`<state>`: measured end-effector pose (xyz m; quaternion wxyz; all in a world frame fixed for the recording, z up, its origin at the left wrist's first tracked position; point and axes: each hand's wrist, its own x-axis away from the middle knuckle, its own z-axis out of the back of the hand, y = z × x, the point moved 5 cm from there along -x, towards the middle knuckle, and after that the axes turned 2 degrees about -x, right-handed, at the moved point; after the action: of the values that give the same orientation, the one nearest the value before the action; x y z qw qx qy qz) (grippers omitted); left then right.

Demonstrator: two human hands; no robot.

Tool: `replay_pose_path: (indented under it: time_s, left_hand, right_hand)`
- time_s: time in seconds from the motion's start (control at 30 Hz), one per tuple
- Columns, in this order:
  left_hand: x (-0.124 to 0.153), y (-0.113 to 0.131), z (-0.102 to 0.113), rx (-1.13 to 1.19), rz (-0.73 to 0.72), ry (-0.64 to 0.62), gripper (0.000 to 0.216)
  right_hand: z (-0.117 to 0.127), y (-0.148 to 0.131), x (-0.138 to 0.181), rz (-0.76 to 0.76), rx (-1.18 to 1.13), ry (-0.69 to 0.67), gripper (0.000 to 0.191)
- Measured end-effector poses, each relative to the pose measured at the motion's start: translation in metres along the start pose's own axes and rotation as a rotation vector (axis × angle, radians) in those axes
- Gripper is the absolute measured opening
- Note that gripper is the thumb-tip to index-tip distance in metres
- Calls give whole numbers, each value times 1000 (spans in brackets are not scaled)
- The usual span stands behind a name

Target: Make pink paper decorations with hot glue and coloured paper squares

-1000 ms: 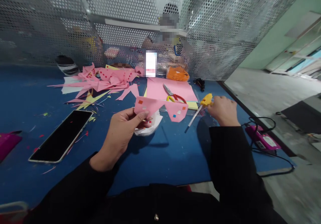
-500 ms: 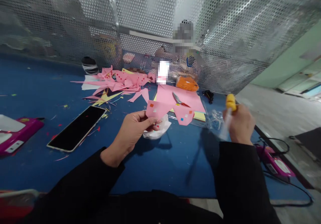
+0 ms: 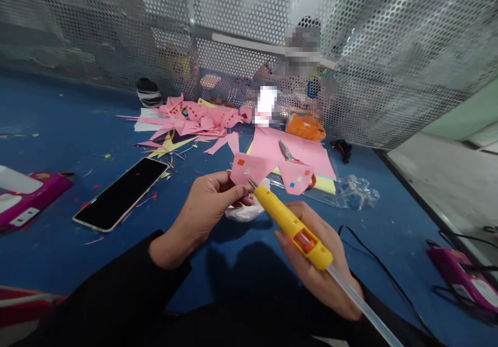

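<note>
My left hand point(image 3: 208, 209) pinches a pink paper cut-out point(image 3: 272, 171) dotted with small coloured squares and holds it up over the blue table point(image 3: 70, 124). A yellow glue gun point(image 3: 290, 224) lies in the grip of my right hand point(image 3: 317, 261), its metal tip touching the lower left edge of the cut-out. A clear glue stick point(image 3: 361, 305) sticks out of its back toward me. Under my left hand lies a crumpled white wad point(image 3: 243, 212).
A black phone point(image 3: 120, 194) lies left of my hands. Pink and yellow paper scraps point(image 3: 190, 124) are heaped further back, beside pink sheets point(image 3: 307, 152) with scissors point(image 3: 288, 152). Magenta devices sit at the left edge point(image 3: 23, 196) and the right edge point(image 3: 462, 277). A perforated metal screen point(image 3: 369, 67) closes the back; a person sits behind it.
My right hand picked the glue gun up from the table at the right, swung it round and brought its tip to the cut-out. The left hand kept holding the cut-out.
</note>
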<state>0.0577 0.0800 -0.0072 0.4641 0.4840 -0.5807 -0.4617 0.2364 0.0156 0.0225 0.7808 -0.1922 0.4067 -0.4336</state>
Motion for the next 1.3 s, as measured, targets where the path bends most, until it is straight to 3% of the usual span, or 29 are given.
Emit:
replay_pose_path:
  time_s: [0.2, 0.53, 1.0, 1.3]
  left_hand:
    - [1, 0, -1, -4, 5, 18, 17]
    - [2, 2, -3, -8, -6, 25, 25]
    - [3, 3, -3, -20, -46, 33, 13]
    - [2, 4, -2, -44, -45, 43, 18]
  right_hand:
    - [-2, 4, 1, -9, 151, 20, 8]
    - [-1, 2, 1, -11, 209, 34, 14]
    - [-1, 2, 2, -13, 281, 41, 18]
    - [-1, 1, 1, -6, 291, 46, 18]
